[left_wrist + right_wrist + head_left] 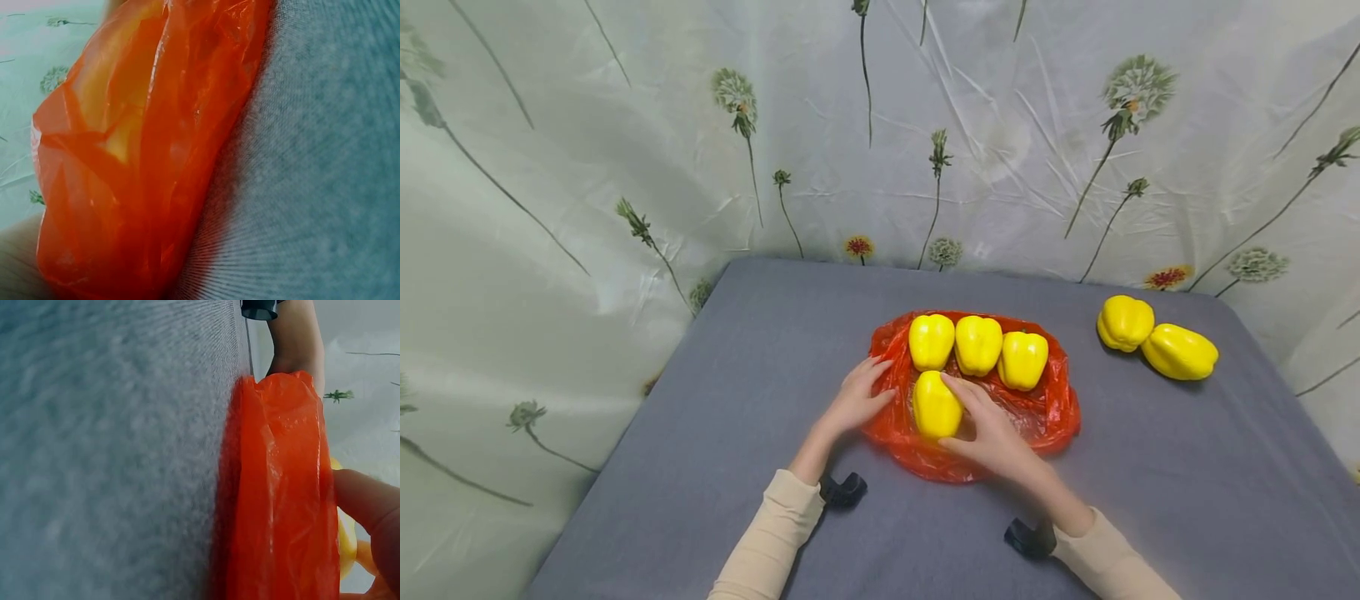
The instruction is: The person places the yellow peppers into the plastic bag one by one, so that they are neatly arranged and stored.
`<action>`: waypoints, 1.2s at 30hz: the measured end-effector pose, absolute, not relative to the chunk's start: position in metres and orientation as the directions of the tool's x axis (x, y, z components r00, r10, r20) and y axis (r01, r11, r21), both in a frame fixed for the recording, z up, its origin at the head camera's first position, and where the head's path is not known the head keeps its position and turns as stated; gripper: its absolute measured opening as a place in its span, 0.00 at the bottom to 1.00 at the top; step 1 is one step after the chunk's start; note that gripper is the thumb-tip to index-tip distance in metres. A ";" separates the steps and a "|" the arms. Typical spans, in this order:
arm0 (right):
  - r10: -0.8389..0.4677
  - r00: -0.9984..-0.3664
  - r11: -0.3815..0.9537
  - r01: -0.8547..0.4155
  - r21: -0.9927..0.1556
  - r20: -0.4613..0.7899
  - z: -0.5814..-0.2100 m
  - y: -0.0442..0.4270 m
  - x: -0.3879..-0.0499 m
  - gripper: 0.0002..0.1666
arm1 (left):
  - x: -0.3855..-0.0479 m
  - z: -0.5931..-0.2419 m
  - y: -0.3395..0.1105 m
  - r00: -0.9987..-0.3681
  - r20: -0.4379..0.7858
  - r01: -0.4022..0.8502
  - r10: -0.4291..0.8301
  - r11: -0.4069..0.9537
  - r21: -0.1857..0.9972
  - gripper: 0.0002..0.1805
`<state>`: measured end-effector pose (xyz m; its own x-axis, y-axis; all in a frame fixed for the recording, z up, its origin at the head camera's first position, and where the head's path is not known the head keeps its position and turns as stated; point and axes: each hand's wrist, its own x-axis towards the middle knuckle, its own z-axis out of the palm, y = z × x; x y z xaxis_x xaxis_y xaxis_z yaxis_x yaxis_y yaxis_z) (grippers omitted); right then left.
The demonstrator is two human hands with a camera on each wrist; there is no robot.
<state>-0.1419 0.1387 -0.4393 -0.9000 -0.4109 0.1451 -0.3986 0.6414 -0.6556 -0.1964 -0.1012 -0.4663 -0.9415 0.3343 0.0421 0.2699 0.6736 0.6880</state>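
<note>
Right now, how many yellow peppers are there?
6: three peppers along the far side of the red bag, one pepper in it by the right hand, two peppers on the table further right. Bag folds could hide more.

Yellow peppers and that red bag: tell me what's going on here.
A person's right hand holds a yellow pepper within the open red plastic bag, while the left hand is at the bag's left edge. Three more peppers stand along the bag's far side. Two peppers lie outside it, on the table to the right.
</note>
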 end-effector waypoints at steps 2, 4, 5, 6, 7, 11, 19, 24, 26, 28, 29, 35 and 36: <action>-0.415 -0.899 0.636 -0.397 -0.661 0.141 -0.440 0.137 -0.144 0.51 | -0.196 -0.466 -0.102 -0.943 0.032 0.259 0.331 0.674 0.692 0.30; -0.416 -0.898 0.633 -0.399 -0.663 0.143 -0.441 0.135 -0.146 0.50 | -0.196 -0.465 -0.102 -0.944 0.030 0.258 0.329 0.676 0.690 0.30; -0.417 -0.897 0.630 -0.401 -0.664 0.147 -0.441 0.134 -0.147 0.50 | -0.197 -0.465 -0.102 -0.944 0.033 0.260 0.330 0.676 0.689 0.30; -0.418 -0.896 0.627 -0.403 -0.667 0.148 -0.442 0.133 -0.147 0.50 | -0.197 -0.464 -0.102 -0.943 0.035 0.263 0.331 0.677 0.688 0.30; -0.419 -0.895 0.625 -0.404 -0.668 0.150 -0.442 0.132 -0.148 0.50 | -0.196 -0.464 -0.102 -0.942 0.041 0.268 0.332 0.674 0.688 0.29; -0.417 -0.899 0.620 -0.388 -0.682 0.132 -0.443 0.130 -0.148 0.50 | -0.196 -0.464 -0.103 -0.942 0.051 0.276 0.333 0.674 0.685 0.29; -0.416 -0.899 0.614 -0.387 -0.688 0.135 -0.446 0.127 -0.149 0.50 | -0.196 -0.467 -0.104 -0.944 0.046 0.270 0.328 0.682 0.679 0.30; -0.424 -0.894 0.612 -0.399 -0.682 0.143 -0.446 0.127 -0.151 0.51 | -0.196 -0.468 -0.104 -0.944 0.050 0.271 0.326 0.681 0.680 0.30; -0.426 -0.894 0.613 -0.398 -0.683 0.138 -0.445 0.128 -0.151 0.51 | -0.196 -0.468 -0.104 -0.944 0.048 0.270 0.325 0.681 0.681 0.29; -0.427 -0.894 0.613 -0.397 -0.683 0.137 -0.445 0.129 -0.151 0.52 | -0.196 -0.468 -0.103 -0.945 0.043 0.265 0.324 0.681 0.682 0.30; -0.428 -0.893 0.614 -0.398 -0.682 0.136 -0.445 0.129 -0.151 0.52 | -0.196 -0.468 -0.103 -0.945 0.044 0.265 0.324 0.680 0.684 0.30; -0.431 -0.892 0.623 -0.401 -0.671 0.133 -0.446 0.131 -0.152 0.54 | -0.196 -0.468 -0.102 -0.942 0.047 0.270 0.331 0.672 0.689 0.29; -0.432 -0.892 0.625 -0.402 -0.669 0.132 -0.446 0.132 -0.152 0.54 | -0.196 -0.468 -0.102 -0.942 0.047 0.271 0.332 0.671 0.690 0.29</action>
<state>-0.1515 0.1320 -0.4458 -0.8921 -0.4321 0.1322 -0.4019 0.6250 -0.6693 -0.1959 -0.1019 -0.4680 -0.9421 0.3320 0.0474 0.2712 0.6708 0.6903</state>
